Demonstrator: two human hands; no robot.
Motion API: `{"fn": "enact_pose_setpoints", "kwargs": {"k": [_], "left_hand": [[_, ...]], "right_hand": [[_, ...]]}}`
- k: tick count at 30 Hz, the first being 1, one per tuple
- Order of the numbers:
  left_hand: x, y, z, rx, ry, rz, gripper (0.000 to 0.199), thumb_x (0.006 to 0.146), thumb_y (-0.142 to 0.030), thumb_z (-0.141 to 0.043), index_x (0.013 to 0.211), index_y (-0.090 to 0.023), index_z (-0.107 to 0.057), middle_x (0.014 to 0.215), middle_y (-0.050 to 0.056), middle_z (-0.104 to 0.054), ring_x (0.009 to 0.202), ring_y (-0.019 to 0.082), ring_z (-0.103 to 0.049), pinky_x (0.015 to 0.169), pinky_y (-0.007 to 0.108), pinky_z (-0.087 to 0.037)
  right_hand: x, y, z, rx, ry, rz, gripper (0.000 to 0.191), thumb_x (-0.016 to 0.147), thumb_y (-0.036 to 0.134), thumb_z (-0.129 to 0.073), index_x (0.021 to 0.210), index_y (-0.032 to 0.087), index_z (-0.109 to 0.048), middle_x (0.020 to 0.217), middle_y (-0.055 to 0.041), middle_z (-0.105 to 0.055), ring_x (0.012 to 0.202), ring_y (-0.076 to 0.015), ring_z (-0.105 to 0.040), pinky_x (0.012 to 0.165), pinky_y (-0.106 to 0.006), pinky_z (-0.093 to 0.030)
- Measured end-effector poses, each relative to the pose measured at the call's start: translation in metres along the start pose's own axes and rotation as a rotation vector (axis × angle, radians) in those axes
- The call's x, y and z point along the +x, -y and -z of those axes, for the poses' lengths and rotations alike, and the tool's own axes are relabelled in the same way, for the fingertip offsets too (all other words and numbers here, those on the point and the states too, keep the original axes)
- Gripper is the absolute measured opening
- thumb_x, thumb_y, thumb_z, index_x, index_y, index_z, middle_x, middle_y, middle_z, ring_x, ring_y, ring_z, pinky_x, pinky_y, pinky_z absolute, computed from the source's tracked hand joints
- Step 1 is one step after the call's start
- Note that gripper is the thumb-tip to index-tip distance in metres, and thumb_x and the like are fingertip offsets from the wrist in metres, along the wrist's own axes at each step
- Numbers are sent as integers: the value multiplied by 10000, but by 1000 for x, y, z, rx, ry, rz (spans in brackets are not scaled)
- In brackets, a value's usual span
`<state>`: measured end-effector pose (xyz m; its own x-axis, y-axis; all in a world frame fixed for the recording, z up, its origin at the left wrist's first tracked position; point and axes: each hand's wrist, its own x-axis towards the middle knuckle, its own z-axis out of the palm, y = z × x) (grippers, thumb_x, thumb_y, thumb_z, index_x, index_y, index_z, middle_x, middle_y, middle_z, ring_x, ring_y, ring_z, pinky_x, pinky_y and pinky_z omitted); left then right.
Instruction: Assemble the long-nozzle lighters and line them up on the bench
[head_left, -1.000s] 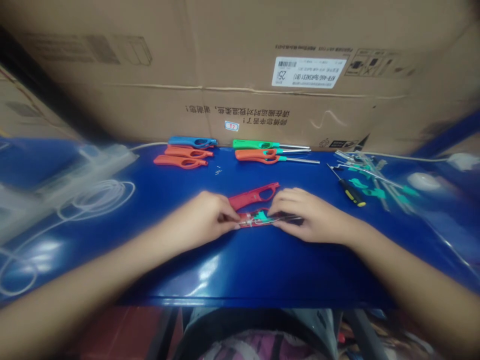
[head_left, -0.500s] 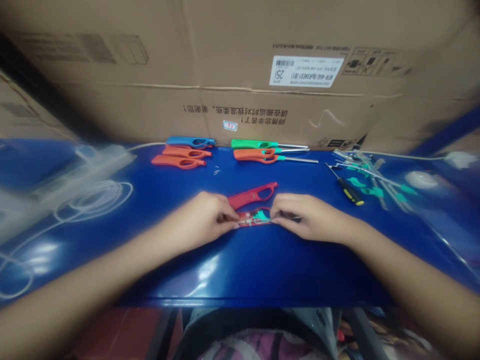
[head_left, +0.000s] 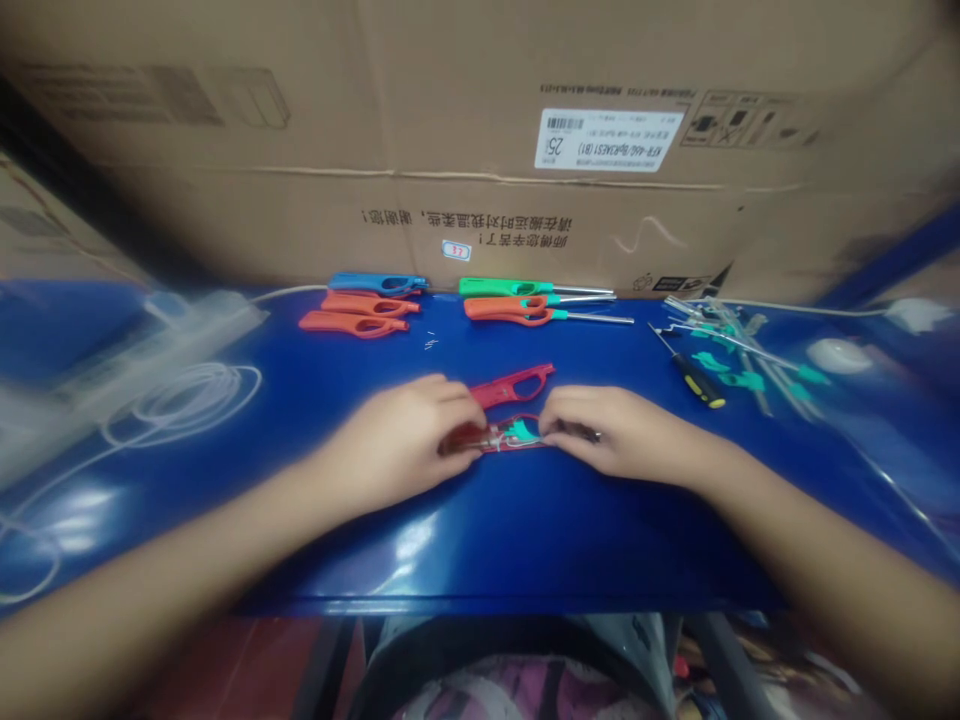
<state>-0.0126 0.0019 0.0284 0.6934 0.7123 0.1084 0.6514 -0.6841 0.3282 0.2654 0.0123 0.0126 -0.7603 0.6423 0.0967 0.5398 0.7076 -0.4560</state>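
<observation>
Low over the middle of the blue table, a red lighter half-shell (head_left: 517,446) lies between my two hands, with a green trigger piece (head_left: 520,430) and thin wires in it. My left hand (head_left: 409,432) is closed around its left end, fingers above and thumb below. At the right end, my right hand (head_left: 600,430) pinches the tip; a dark, thin part shows beneath its curled fingers. Just behind lies the other red half-shell (head_left: 514,387) with its finger loop, partly hidden by my left hand.
Behind are blue and orange lighter shells (head_left: 356,325), long-necked lighters (head_left: 525,310) and tiny screws (head_left: 430,342). To the right lie a screwdriver (head_left: 699,382) and a pile of metal tubes and green parts (head_left: 742,350). A coiled white cable (head_left: 187,395) lies left; a cardboard box (head_left: 300,220) stands behind.
My left hand has shifted its grip from a pinch near the wires to wrapping the shell's left end. My right hand stays almost in place.
</observation>
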Motion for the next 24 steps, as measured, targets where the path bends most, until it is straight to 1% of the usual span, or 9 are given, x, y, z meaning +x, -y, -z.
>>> {"fn": "enact_pose_setpoints", "kwargs": {"k": [3, 6, 8, 11, 15, 20, 24], "left_hand": [[1, -2, -7, 1, -8, -154, 192, 931, -254, -643, 1112, -205, -683, 1151, 59, -675, 1056, 247, -589, 882, 368, -491], [2, -1, -17, -33, -19, -221, 218, 995, -219, -542, 1174, -198, -665, 1227, 75, -647, 1104, 231, -576, 954, 370, -478], [2, 0, -23, -50, -24, -228, 256, 1025, -203, -485, 1208, -212, -663, 1233, 70, -650, 1110, 216, -588, 967, 358, -479], [1, 2, -27, -81, -17, -224, 295, 1039, -202, -463, 1257, -239, -659, 1242, 61, -657, 1128, 206, -598, 987, 351, -482], [1, 2, -28, -102, -26, -222, 307, 1034, -189, -472, 1262, -251, -667, 1246, 65, -659, 1134, 213, -596, 994, 363, -491], [1, 1, -28, -106, -31, -223, 317, 1030, -181, -477, 1277, -254, -661, 1234, 68, -663, 1114, 215, -593, 985, 366, -494], [2, 0, -28, -124, -25, -211, 308, 1029, -174, -475, 1271, -234, -658, 1233, 74, -660, 1112, 216, -582, 989, 370, -489]], "right_hand": [[1, 0, 1, 4, 5, -17, 69, 966, 197, -583, 921, 193, -636, 910, -22, -664, 795, -150, -588, 714, -261, -424], [0, 1, 3, 6, 20, -20, 87, 960, 183, -583, 900, 185, -647, 894, -29, -657, 785, -153, -586, 704, -264, -424], [0, 3, 5, 15, 29, -17, 98, 959, 178, -578, 904, 182, -660, 895, -36, -657, 787, -157, -590, 704, -267, -427], [0, 5, 7, 34, 36, -7, 111, 956, 172, -579, 900, 179, -675, 906, -45, -661, 804, -162, -602, 718, -269, -438], [1, 5, 7, 34, 37, -23, 99, 940, 158, -600, 890, 180, -683, 902, -45, -661, 804, -163, -605, 709, -268, -442], [0, 4, 8, 52, 41, -6, 111, 933, 150, -605, 895, 177, -705, 923, -46, -675, 822, -161, -624, 740, -271, -450], [0, 6, 6, 31, 25, -49, 108, 931, 165, -614, 870, 176, -703, 881, -39, -668, 782, -152, -609, 694, -259, -436]]}}
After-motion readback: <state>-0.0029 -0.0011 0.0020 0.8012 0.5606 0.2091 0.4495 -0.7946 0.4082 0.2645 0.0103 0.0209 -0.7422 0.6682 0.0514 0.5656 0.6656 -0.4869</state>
